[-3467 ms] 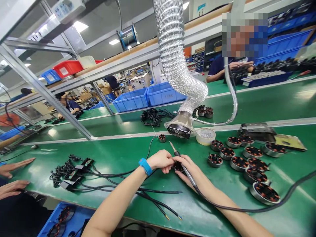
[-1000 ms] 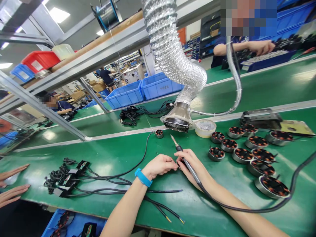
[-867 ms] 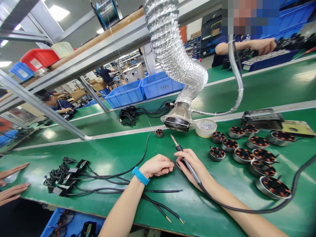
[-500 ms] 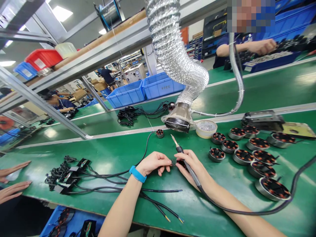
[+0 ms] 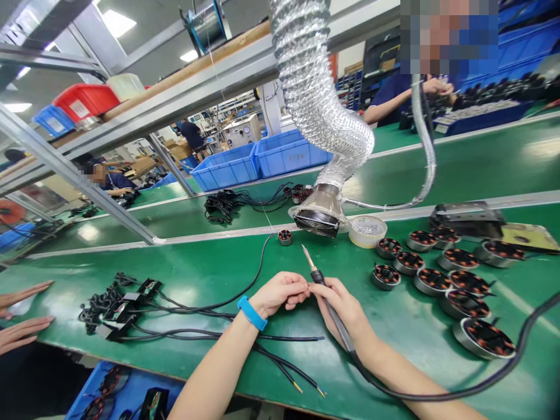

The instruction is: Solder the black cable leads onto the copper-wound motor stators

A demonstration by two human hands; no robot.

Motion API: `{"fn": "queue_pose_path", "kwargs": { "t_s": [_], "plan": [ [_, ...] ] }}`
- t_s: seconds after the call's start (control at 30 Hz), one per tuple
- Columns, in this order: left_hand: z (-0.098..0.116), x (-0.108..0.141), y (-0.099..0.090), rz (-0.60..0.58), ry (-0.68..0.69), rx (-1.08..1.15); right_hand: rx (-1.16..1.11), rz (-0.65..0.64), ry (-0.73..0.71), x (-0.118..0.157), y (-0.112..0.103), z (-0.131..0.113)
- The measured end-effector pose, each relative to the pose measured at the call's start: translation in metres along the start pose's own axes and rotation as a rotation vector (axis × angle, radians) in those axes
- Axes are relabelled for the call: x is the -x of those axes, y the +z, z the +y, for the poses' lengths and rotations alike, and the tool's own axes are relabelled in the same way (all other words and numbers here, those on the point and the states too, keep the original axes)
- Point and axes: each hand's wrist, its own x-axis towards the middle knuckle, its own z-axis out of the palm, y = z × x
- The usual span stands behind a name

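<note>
My right hand (image 5: 350, 306) is closed around a soldering iron (image 5: 336, 315), its bare metal tip pointing up and away over the green bench. The thumb and fingertips of my left hand (image 5: 282, 293), with a blue wristband (image 5: 252, 313), are pinched together against my right fingertips. Whatever lies between them is too small or hidden to make out. Beyond my hands, a small motor stator (image 5: 284, 236) with copper windings sits on the bench, a black cable (image 5: 258, 273) running to it. Several black cables (image 5: 289, 338) with stripped ends lie beneath and beside my left forearm.
A fume extractor hood (image 5: 318, 211) hangs ahead, beside a round white tub (image 5: 367, 229). Several larger stators (image 5: 464, 303) stand to the right. Black cased boards (image 5: 120, 312) and another person's hands (image 5: 26, 318) are at left. A blue bin (image 5: 126, 385) sits below the bench edge.
My left hand has shifted slightly right, so its fingertips now meet those of my right hand. The soldering iron remains in my right hand. The co-worker opposite has brought their hands together.
</note>
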Motion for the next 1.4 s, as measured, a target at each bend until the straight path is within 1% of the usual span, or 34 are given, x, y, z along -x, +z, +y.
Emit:
{"fn": "queue_pose_path", "kwargs": {
  "t_s": [0.07, 0.1, 0.2, 0.27, 0.33, 0.4, 0.47, 0.53, 0.6, 0.63, 0.73, 0.8, 0.87, 0.97, 1.03, 1.1, 1.2, 1.3, 1.4],
  "plan": [
    [-0.004, -0.006, -0.001, 0.072, 0.083, 0.037, -0.037, -0.010, 0.032, -0.001, 0.005, -0.003],
    [-0.004, -0.009, -0.002, 0.104, 0.117, 0.011, -0.045, -0.025, 0.036, -0.002, 0.006, -0.003],
    [0.004, -0.019, -0.011, 0.181, 0.165, -0.208, 0.020, -0.014, 0.004, -0.008, 0.004, 0.001],
    [0.015, -0.026, -0.022, 0.264, 0.180, -0.442, 0.095, 0.066, -0.039, -0.011, -0.002, 0.003],
    [0.029, -0.032, -0.036, 0.389, 0.219, -0.735, 0.155, 0.152, -0.074, -0.015, -0.011, 0.003],
    [0.043, -0.036, -0.050, 0.505, 0.269, -0.972, 0.200, 0.205, -0.107, -0.017, -0.018, 0.000],
    [0.058, -0.039, -0.063, 0.597, 0.310, -1.083, 0.230, 0.227, -0.137, -0.020, -0.023, -0.004],
    [0.073, -0.045, -0.073, 0.700, 0.319, -1.168, 0.261, 0.264, -0.154, -0.022, -0.026, -0.006],
    [0.088, -0.058, -0.079, 0.768, 0.285, -1.254, 0.294, 0.316, -0.158, -0.024, -0.028, -0.007],
    [0.095, -0.067, -0.082, 0.770, 0.243, -1.284, 0.314, 0.341, -0.163, -0.024, -0.029, -0.006],
    [0.107, -0.100, -0.088, 0.704, 0.058, -1.299, 0.395, 0.397, -0.178, -0.023, -0.038, -0.006],
    [0.108, -0.121, -0.092, 0.685, -0.082, -1.293, 0.460, 0.408, -0.145, -0.019, -0.049, -0.007],
    [0.107, -0.137, -0.096, 0.665, -0.204, -1.272, 0.538, 0.395, -0.090, -0.013, -0.063, -0.010],
    [0.103, -0.148, -0.101, 0.615, -0.332, -1.216, 0.666, 0.341, -0.035, -0.002, -0.083, -0.009],
    [0.101, -0.149, -0.103, 0.596, -0.378, -1.169, 0.729, 0.298, -0.007, 0.005, -0.091, -0.004],
    [0.100, -0.146, -0.104, 0.596, -0.393, -1.119, 0.771, 0.249, 0.022, 0.011, -0.094, 0.006],
    [0.102, -0.138, -0.102, 0.616, -0.353, -1.048, 0.808, 0.166, 0.038, 0.015, -0.091, 0.022],
    [0.110, -0.126, -0.098, 0.665, -0.231, -0.991, 0.810, 0.121, 0.042, 0.017, -0.087, 0.033],
    [0.125, -0.109, -0.094, 0.744, -0.051, -0.930, 0.749, 0.125, 0.064, 0.020, -0.087, 0.035]
  ]
}}
